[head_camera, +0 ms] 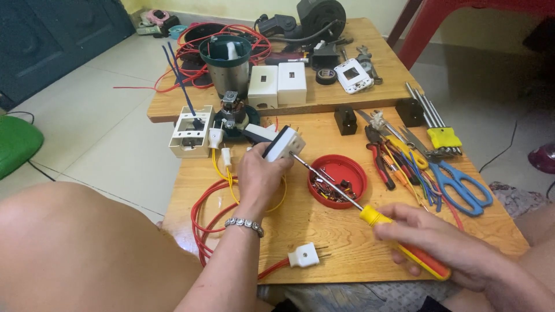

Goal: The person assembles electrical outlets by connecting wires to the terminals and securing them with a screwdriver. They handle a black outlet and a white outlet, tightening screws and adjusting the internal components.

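Note:
My left hand grips a white socket module with a black edge, holding it above the low wooden table. My right hand is closed around the yellow and orange handle of a screwdriver. The metal shaft runs up and left, and its tip touches the face of the socket module. A yellow wire hangs below my left hand. A red lid holding several small screws lies just under the shaft.
Red cable loops at the table's left edge, ending in a white plug. Pliers, small screwdrivers and blue scissors lie to the right. White switch boxes, a motor part and tape sit on the far board.

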